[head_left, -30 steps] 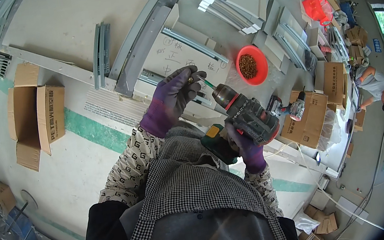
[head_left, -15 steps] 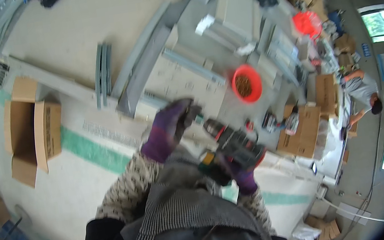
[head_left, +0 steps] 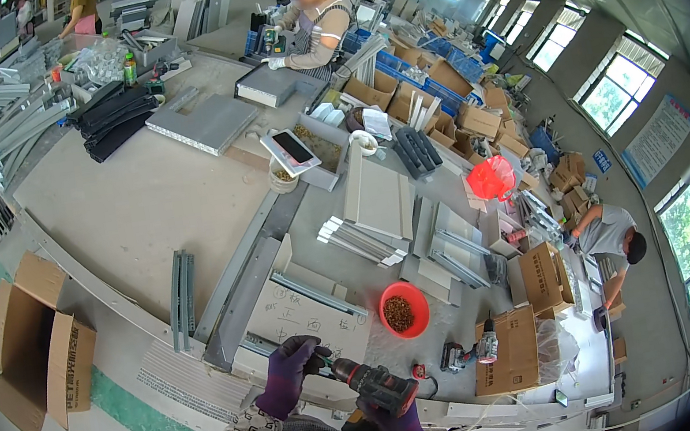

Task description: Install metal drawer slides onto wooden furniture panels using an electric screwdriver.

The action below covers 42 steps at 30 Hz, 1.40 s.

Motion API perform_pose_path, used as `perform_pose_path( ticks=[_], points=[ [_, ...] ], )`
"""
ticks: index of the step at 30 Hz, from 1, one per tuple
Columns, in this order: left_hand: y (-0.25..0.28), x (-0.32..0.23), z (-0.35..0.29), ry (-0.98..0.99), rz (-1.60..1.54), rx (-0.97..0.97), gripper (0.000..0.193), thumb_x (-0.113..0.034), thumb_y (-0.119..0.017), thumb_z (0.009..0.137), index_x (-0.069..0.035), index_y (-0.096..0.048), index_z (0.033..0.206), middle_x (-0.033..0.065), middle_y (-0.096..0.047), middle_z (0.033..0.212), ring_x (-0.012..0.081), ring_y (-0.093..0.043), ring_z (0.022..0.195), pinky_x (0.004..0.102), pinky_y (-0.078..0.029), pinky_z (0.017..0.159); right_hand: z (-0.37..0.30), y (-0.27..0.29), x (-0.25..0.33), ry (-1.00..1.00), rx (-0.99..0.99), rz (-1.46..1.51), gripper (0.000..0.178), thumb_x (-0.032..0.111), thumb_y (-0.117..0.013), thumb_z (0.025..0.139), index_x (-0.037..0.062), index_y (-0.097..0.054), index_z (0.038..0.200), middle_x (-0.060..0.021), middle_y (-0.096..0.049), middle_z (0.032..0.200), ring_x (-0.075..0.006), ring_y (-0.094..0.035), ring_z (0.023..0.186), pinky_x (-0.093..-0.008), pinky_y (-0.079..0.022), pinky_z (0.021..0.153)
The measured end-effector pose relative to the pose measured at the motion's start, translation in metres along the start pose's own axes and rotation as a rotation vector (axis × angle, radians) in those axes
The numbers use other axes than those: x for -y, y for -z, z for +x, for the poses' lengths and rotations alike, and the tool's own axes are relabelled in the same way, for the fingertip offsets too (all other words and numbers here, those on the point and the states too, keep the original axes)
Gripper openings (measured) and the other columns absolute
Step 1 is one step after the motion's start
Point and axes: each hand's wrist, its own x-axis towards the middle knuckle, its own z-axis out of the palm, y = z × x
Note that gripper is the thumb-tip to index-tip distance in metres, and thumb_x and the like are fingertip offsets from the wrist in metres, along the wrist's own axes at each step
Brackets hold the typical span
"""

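My right hand (head_left: pixel 397 426), in a purple glove, is wrapped round the grip of a black and red cordless drill (head_left: pixel 382 388). The drill's chuck points left, toward my left hand (head_left: pixel 290 373). That hand, also gloved in purple, has its fingers pinched together close to the drill's tip; what they hold, if anything, is too small to make out. Just beyond it lies a pale panel (head_left: pixel 294 319) with handwriting and a grey metal strip (head_left: pixel 321 295) along its far side. A red bowl (head_left: pixel 404 310) full of small brass-coloured screws stands to the right of the panel.
A second drill (head_left: pixel 455 357) and a tape measure (head_left: pixel 420 372) lie right, near a cardboard box (head_left: pixel 508 352). Metal strips (head_left: pixel 182 289) rest on the table's left. An open carton (head_left: pixel 40 350) stands at left. One co-worker (head_left: pixel 316 23) works across the table, another (head_left: pixel 612 238) at right.
The view has tilted up, showing more of the far table and the room. My hands and the drill appear lower in the picture; the drill stays in my right hand.
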Motion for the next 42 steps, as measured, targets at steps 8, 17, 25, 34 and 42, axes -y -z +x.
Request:
perform_pose_path(
  ticks=[8,17,25,34,42],
  points=[
    [0.046,0.023,-0.021,0.128,0.174,0.135,0.023,-0.018,-0.058,0.099,-0.001,-0.069,0.109,-0.0014,-0.063,0.083,0.0063,-0.051,0.066,0.021,-0.041,0.061,-0.016,-0.006,0.012,0.316,-0.052,-0.158,0.022,0.014,-0.078,0.076,0.0089,-0.07,0.096,-0.011,-0.067,0.085,-0.0324,-0.067,0.072,-0.0414,-0.053,0.062],
    [0.148,-0.016,0.038,-0.14,0.467,-0.314,0.021,-0.013,-0.063,0.096,-0.004,-0.07,0.114,-0.0057,-0.057,0.078,0.0028,-0.044,0.062,0.0202,-0.037,0.056,-0.052,-0.026,-0.063,0.028,-0.155,-0.349,0.023,0.016,-0.075,0.088,0.009,-0.07,0.11,-0.0033,-0.07,0.104,-0.0191,-0.064,0.101,-0.0385,-0.047,0.09],
    [0.222,0.031,0.067,-0.12,1.071,-0.284,0.03,-0.01,-0.074,0.085,-0.009,-0.07,0.115,-0.0044,-0.054,0.083,0.0044,-0.045,0.068,0.0195,-0.042,0.064,-0.024,-0.036,-0.113,-0.422,-0.496,0.059,0.016,0.014,-0.06,0.099,0.0033,-0.062,0.086,-0.0006,-0.058,0.071,-0.0103,-0.053,0.064,-0.0274,-0.042,0.063],
    [0.232,0.039,0.088,-0.33,1.18,0.088,0.025,0.0,-0.067,0.088,-0.011,-0.071,0.111,0.002,-0.059,0.093,0.0095,-0.063,0.081,0.0233,-0.051,0.071,0.003,-0.024,-0.221,-0.414,-0.796,-0.032,0.032,0.003,-0.061,0.093,0.0049,-0.057,0.125,-0.0052,-0.063,0.093,-0.0169,-0.059,0.086,-0.0314,-0.05,0.081],
    [0.232,0.031,0.09,-0.342,1.259,0.129,0.018,-0.007,-0.067,0.093,-0.008,-0.071,0.11,0.0012,-0.063,0.096,0.0085,-0.064,0.088,0.0218,-0.051,0.079,0.025,-0.031,-0.266,-0.407,-1.019,0.191,0.03,0.021,-0.07,0.093,0.0074,-0.063,0.119,-0.0047,-0.068,0.096,-0.0158,-0.064,0.083,-0.0301,-0.055,0.074]
  ],
)
